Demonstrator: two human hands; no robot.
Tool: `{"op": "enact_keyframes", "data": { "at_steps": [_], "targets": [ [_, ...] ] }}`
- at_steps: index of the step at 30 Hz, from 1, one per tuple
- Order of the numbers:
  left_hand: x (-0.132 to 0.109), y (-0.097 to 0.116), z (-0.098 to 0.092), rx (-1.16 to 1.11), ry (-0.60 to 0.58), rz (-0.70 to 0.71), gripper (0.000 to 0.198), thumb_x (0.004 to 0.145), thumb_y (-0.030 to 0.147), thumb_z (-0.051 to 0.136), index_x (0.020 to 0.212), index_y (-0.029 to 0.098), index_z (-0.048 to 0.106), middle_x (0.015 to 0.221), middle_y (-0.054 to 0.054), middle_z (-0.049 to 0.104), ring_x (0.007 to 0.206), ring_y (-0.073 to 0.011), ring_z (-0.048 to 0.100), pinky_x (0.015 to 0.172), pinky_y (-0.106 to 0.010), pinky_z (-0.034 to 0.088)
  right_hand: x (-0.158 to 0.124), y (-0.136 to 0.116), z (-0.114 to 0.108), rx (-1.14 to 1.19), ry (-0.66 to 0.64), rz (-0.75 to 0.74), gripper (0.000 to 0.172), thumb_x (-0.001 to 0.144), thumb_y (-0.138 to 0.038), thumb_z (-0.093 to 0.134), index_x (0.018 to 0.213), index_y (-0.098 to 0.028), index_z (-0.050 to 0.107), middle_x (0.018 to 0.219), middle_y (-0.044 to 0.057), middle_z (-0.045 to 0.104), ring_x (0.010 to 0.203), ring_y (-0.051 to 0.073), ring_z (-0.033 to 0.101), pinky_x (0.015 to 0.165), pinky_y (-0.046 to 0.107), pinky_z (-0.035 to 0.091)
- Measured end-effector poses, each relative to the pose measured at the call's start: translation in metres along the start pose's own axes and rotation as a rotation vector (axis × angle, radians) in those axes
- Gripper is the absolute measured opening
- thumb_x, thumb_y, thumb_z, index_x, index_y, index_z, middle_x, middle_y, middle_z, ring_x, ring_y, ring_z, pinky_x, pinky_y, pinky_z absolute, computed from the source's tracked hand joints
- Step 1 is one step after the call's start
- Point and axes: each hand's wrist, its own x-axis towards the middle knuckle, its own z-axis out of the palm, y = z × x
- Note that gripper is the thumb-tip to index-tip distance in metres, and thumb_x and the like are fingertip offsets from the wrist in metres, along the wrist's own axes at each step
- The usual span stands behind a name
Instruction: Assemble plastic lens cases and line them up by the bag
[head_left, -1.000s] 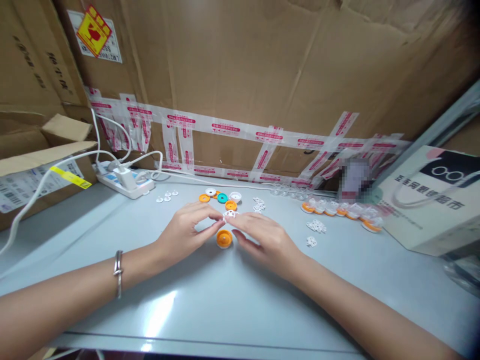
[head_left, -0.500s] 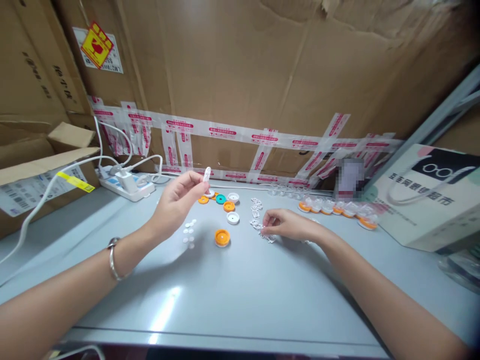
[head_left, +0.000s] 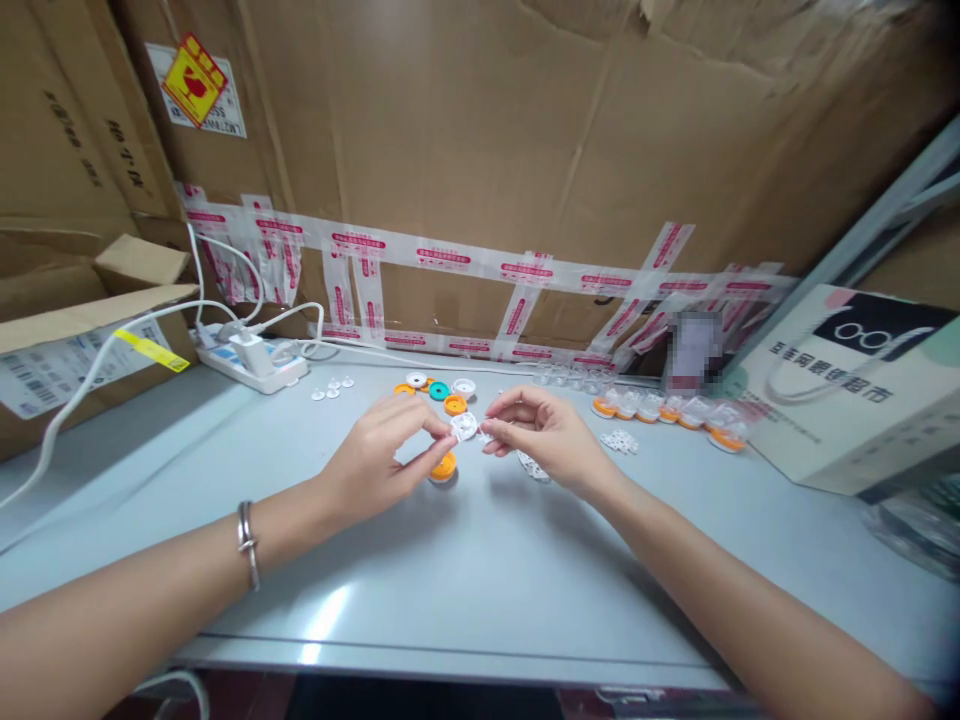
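In the middle of the head view, my left hand (head_left: pixel 397 440) pinches a round white plastic disc (head_left: pixel 465 427) between thumb and fingers. My right hand (head_left: pixel 536 435) is closed on a small white plastic piece (head_left: pixel 485 429) just right of the disc; its exact shape is hard to make out. Both hands hover over the grey table, close together. Below the disc sits an orange cap (head_left: pixel 444 467), partly behind my left fingers. Loose white pieces (head_left: pixel 531 464) lie under my right hand, which hides some of them.
Beyond the hands stand orange caps (head_left: pixel 455 404), a teal cap (head_left: pixel 439 391) and a white cap (head_left: pixel 463 388). Small white parts (head_left: pixel 332 388) lie at left, a white pile (head_left: pixel 619 441) and clear-topped orange pieces (head_left: pixel 649 406) at right. A power strip (head_left: pixel 259 360) and a paper bag (head_left: pixel 832 400) flank them.
My left hand has moved right and down with the disc. My right hand has come up and left from the loose white pieces with one of them, so the hands now meet.
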Motion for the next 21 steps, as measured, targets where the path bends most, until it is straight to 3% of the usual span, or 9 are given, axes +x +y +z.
{"op": "enact_keyframes", "data": {
  "at_steps": [6, 12, 17, 21],
  "targets": [
    [-0.003, -0.001, 0.002, 0.316, -0.039, 0.172, 0.005, 0.082, 0.015, 0.054, 0.079, 0.017, 0.056, 0.073, -0.003, 0.065, 0.071, -0.0162, 0.058, 0.066, -0.031, 0.037, -0.008, 0.003, 0.017, 0.045, 0.026, -0.082, 0.017, 0.066, -0.027, 0.071, 0.079, -0.017, 0.065, 0.078, 0.001, 0.069, 0.073, 0.013, 0.066, 0.074, 0.031, 0.056],
    [-0.005, -0.003, 0.005, 0.391, -0.057, 0.124, 0.010, 0.083, 0.017, 0.050, 0.076, 0.017, 0.057, 0.073, -0.002, 0.067, 0.069, -0.0155, 0.059, 0.070, -0.032, 0.036, -0.009, 0.010, 0.022, 0.059, 0.028, -0.131, 0.023, 0.072, -0.029, 0.066, 0.092, -0.020, 0.067, 0.097, 0.005, 0.069, 0.091, 0.017, 0.065, 0.086, 0.037, 0.053],
    [-0.004, -0.006, 0.005, 0.405, -0.080, 0.094, 0.014, 0.084, 0.018, 0.048, 0.073, 0.017, 0.056, 0.071, -0.002, 0.066, 0.067, -0.0154, 0.059, 0.070, -0.032, 0.036, -0.009, 0.013, 0.025, 0.034, 0.031, -0.155, 0.022, 0.073, -0.027, 0.064, 0.094, -0.021, 0.067, 0.097, 0.005, 0.070, 0.092, 0.017, 0.065, 0.088, 0.038, 0.051],
    [-0.004, -0.004, 0.005, 0.433, -0.110, 0.088, 0.015, 0.084, 0.018, 0.046, 0.072, 0.017, 0.055, 0.070, -0.002, 0.065, 0.065, -0.0150, 0.058, 0.071, -0.032, 0.036, -0.009, 0.017, 0.028, 0.054, 0.060, -0.163, 0.022, 0.069, -0.026, 0.068, 0.091, -0.020, 0.067, 0.095, 0.004, 0.070, 0.086, 0.016, 0.066, 0.082, 0.034, 0.054]
  ]
}}
